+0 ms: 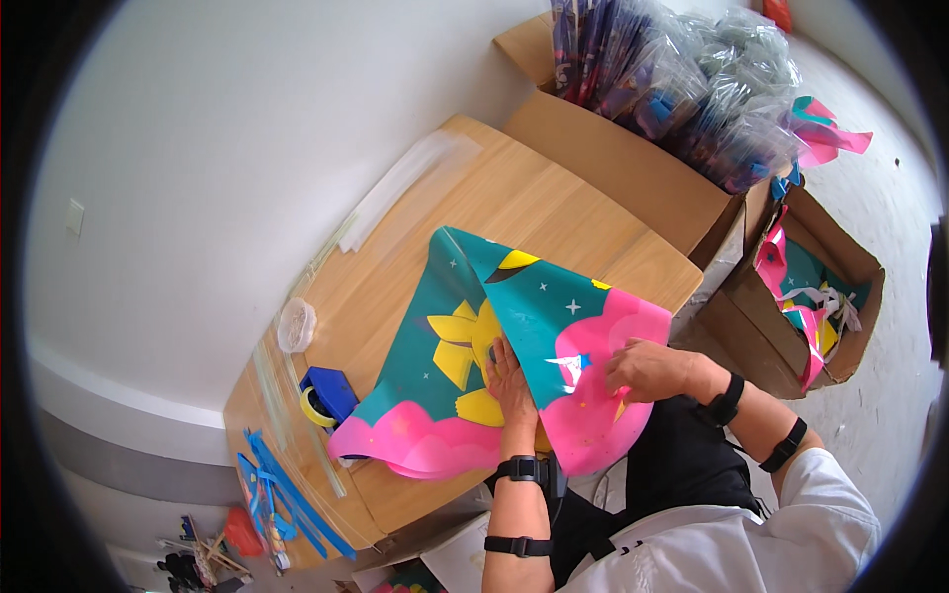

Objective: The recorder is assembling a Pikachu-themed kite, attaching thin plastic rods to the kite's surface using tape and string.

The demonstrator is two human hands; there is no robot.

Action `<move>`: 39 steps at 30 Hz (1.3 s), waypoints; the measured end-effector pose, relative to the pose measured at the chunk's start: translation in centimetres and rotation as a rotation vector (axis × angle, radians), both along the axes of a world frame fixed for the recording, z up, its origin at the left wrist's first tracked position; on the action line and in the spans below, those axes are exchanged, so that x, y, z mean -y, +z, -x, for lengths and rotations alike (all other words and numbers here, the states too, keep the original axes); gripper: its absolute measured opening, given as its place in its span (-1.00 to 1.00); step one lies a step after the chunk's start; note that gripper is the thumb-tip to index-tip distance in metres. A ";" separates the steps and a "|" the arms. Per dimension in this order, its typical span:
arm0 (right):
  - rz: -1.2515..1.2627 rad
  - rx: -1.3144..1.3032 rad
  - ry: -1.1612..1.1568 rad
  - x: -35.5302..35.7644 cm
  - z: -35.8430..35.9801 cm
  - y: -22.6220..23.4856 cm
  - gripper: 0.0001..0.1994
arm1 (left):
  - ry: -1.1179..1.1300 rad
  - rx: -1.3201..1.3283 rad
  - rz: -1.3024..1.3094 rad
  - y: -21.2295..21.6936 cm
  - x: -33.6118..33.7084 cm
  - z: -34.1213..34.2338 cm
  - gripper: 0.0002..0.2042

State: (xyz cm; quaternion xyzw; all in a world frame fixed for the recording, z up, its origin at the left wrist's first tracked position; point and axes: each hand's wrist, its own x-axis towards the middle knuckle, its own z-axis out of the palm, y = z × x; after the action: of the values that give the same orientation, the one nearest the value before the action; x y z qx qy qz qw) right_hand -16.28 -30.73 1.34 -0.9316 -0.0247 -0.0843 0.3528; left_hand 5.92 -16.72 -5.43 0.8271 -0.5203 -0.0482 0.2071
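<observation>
A large glossy sheet [405, 356], printed teal and pink with yellow shapes and small white stars, lies over the table's near edge. Part of it is folded over, forming a raised flap with a pointed front corner. My left hand [511, 385] rests on the sheet beside a yellow shape, fingers stretched out and their tips partly hidden by the flap's edge. At the flap's right side, my right hand [645, 370] has its fingers curled together on the pink part, next to a small white and blue mark. Dark bands circle both forearms.
On the wooden table [554, 198] are clear plastic sleeves [405, 188], a round clear tub [296, 325], a blue tape dispenser [330, 391] and blue strips [287, 489]. Beyond stand a carton [623, 158] of bagged items and an open box [732, 326] holding similar printed pieces.
</observation>
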 end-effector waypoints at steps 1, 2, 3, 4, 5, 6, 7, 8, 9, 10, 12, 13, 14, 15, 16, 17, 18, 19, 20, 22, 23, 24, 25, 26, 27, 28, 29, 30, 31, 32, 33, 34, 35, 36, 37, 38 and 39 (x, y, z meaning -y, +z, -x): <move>-0.076 -0.032 0.029 -0.1 -0.1 0.3 -0.85 | -0.004 0.025 0.036 -0.1 -0.3 -0.2 -0.40; -0.214 0.023 -0.101 0.0 -0.4 0.7 -0.83 | -0.001 0.002 0.034 -0.2 -0.6 -0.3 -0.40; -0.353 0.075 -0.230 0.3 -0.7 1.5 -0.80 | 0.005 -0.024 0.031 0.9 -0.7 0.1 -0.41; -0.493 0.125 -0.357 0.6 -1.3 2.0 -0.76 | 0.012 -0.049 0.029 1.5 -0.7 0.2 -0.41; -0.309 0.245 -0.595 1.5 -2.2 0.9 -0.73 | 0.022 -0.001 0.012 1.0 -0.8 0.1 -0.43; -0.109 0.367 -0.830 2.5 -2.7 -0.4 -0.70 | 0.021 0.016 0.008 1.0 -0.4 0.2 -0.44; -0.015 0.277 -0.898 3.3 -2.5 -1.3 -0.69 | 0.021 0.034 0.004 1.0 -0.1 0.4 -0.44; 0.079 0.187 -0.966 4.1 -2.2 -2.3 -0.68 | 0.018 0.051 -0.002 0.9 0.2 0.5 -0.44; 0.173 0.096 -1.029 4.5 -2.4 -2.4 -0.67 | 0.012 0.074 0.003 0.8 0.3 0.7 -0.45; 0.129 -0.021 -1.013 4.7 -2.7 -2.5 -0.68 | 0.011 0.072 0.004 0.7 0.3 0.7 -0.45; 0.037 -0.260 -0.962 4.5 -3.6 -2.0 -0.69 | 0.020 0.067 -0.006 0.8 -0.2 0.4 -0.45; 0.062 -0.293 -0.942 4.7 -3.8 -1.6 -0.71 | -0.005 0.073 0.046 1.0 -0.3 0.3 -0.44; 0.089 -0.326 -0.923 5.0 -4.0 -1.3 -0.73 | -0.024 -0.020 0.117 1.1 -0.5 -0.1 -0.42; 0.104 -0.353 -0.904 5.2 -4.3 -1.0 -0.74 | -0.043 -0.102 0.181 1.3 -0.8 -0.8 -0.39; 0.108 -0.358 -0.881 5.3 -4.5 -0.5 -0.75 | -0.064 -0.185 0.245 1.5 -1.3 -1.6 -0.36; 0.113 -0.362 -0.859 5.3 -4.6 0.1 -0.76 | -0.030 -0.191 0.291 1.7 -2.2 -2.2 -0.31; 0.123 -0.372 -0.838 5.2 -4.6 0.8 -0.77 | 0.020 -0.142 0.288 1.9 -3.4 -3.4 -0.32; 0.117 -0.386 -0.809 5.5 -4.7 1.4 -0.76 | 0.069 -0.094 0.281 2.0 -4.6 -4.7 -0.33; 0.110 -0.400 -0.782 5.9 -4.8 1.9 -0.76 | 0.116 -0.045 0.273 2.2 -5.8 -6.1 -0.34; 0.113 -0.373 -0.723 5.8 -5.1 2.5 -0.74 | 0.236 0.058 0.267 2.4 -8.5 -8.8 -0.36; 0.125 -0.334 -0.698 5.7 -5.1 2.8 -0.74 | 0.279 0.058 0.228 2.7 -9.6 -10.2 -0.37; 0.142 -0.299 -0.680 5.8 -4.8 3.3 -0.73 | 0.317 0.052 0.193 3.0 -10.2 -11.4 -0.37; 0.125 -0.237 -0.675 5.5 -4.6 4.1 -0.75 | 0.354 0.046 0.158 3.3 -10.7 -12.4 -0.37; 0.110 -0.175 -0.671 5.0 -4.4 5.0 -0.75 | 0.351 0.045 0.140 3.3 -10.9 -13.4 -0.37; 0.097 -0.112 -0.669 4.5 -4.2 6.1 -0.75 | 0.346 0.044 0.125 3.2 -10.8 -14.4 -0.38; 0.114 -0.098 -0.649 3.9 -4.4 6.9 -0.78 | 0.353 0.057 0.103 3.4 -11.3 -15.6 -0.38; 0.131 -0.085 -0.630 3.4 -4.6 7.7 -0.82 | 0.356 0.061 0.105 3.4 -11.5 -16.6 -0.38; 0.152 -0.074 -0.611 2.9 -4.8 8.5 -0.86 | 0.352 0.055 0.110 3.1 -11.6 -17.7 -0.36; 0.140 -0.057 -0.599 2.2 -4.9 9.4 -0.86 | 0.350 0.049 0.116 3.1 -11.6 -18.7 -0.35; 0.128 -0.040 -0.587 1.5 -4.9 10.2 -0.86 | 0.347 0.043 0.122 2.9 -11.6 -19.5 -0.34; 0.125 -0.034 -0.586 1.0 -4.5 10.9 -0.85 | 0.340 -0.012 0.110 3.0 -10.5 -19.6 -0.30; 0.118 -0.030 -0.592 0.5 -4.0 11.5 -0.84 | 0.332 -0.067 0.097 3.2 -9.2 -19.6 -0.26; 0.110 -0.027 -0.598 0.0 -3.5 12.2 -0.83 | 0.323 -0.123 0.084 3.4 -7.9 -19.6 -0.22; 0.094 -0.011 -0.595 -0.5 -3.1 12.9 -0.81 | 0.308 -0.140 0.108 3.7 -7.2 -20.0 -0.18; 0.069 -0.011 -0.603 -1.1 -2.9 13.4 -0.80 | 0.294 -0.158 0.130 3.6 -6.7 -20.6 -0.13; 0.044 -0.012 -0.611 -1.6 -2.7 13.8 -0.79 | 0.280 -0.176 0.151 3.6 -6.2 -21.2 -0.09; 0.019 -0.011 -0.618 -2.0 -2.5 14.2 -0.77 | 0.259 -0.229 0.193 3.7 -5.8 -22.0 -0.07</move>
State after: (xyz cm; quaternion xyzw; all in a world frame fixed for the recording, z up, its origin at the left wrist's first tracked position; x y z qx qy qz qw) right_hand -13.74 -28.77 15.55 -0.8987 0.2608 -0.1821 0.3020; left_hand 27.88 -10.89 -1.74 0.8524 -0.3848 -0.0648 0.3480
